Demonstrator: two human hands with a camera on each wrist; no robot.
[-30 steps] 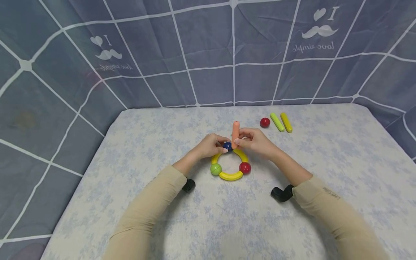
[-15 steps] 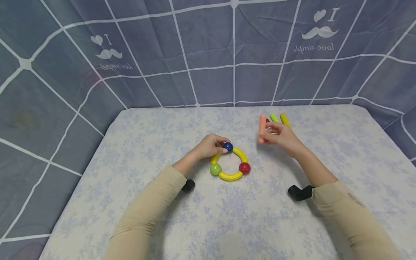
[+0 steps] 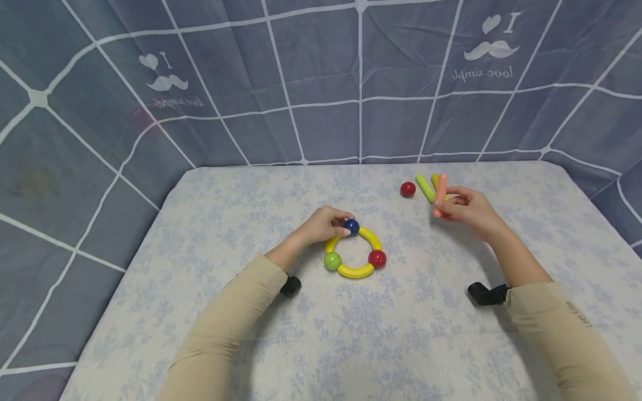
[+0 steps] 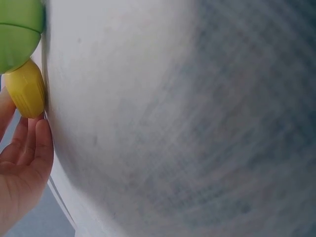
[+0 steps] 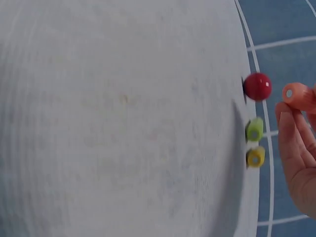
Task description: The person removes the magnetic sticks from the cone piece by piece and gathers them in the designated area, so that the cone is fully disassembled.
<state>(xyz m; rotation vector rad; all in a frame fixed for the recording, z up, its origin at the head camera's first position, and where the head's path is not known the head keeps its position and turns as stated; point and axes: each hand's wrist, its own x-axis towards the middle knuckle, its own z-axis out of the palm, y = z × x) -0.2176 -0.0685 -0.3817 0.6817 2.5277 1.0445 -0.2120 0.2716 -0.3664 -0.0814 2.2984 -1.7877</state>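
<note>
1. Right hand [image 3: 468, 210] has moved away from the ring toy [image 3: 353, 252], out to the far right with the orange stick [image 3: 440, 195]; a second ago that stick stood upright on the blue ball [image 3: 352, 225].
2. Orange stick now: pinched between the right thumb and fingers [image 5: 289, 128], tilted, lifted off the surface [image 3: 321, 334]. Its end pokes out just past the fingertips in the right wrist view.
3. Just beyond those fingers lie the green stick [image 3: 424, 188] and the yellow stick [image 3: 434, 180], side by side; the orange stick overlaps the yellow one from the head view, contact cannot be told.
4. Loose red ball [image 3: 408, 189] sits a little further off from the right fingers, beside the green stick, apart from it.
5. Left hand [image 3: 323, 225] unchanged: fingers curled at the top of the ring, tips on the blue ball.
6. Ring itself has not shifted: yellow arcs joining the blue ball, green ball [image 3: 332, 260] and red ball on the ring [image 3: 377, 258], flat on the surface, directly under the left fingers.
7. Left wrist view: fingertips right against a yellow arc end next to the green ball.
</note>
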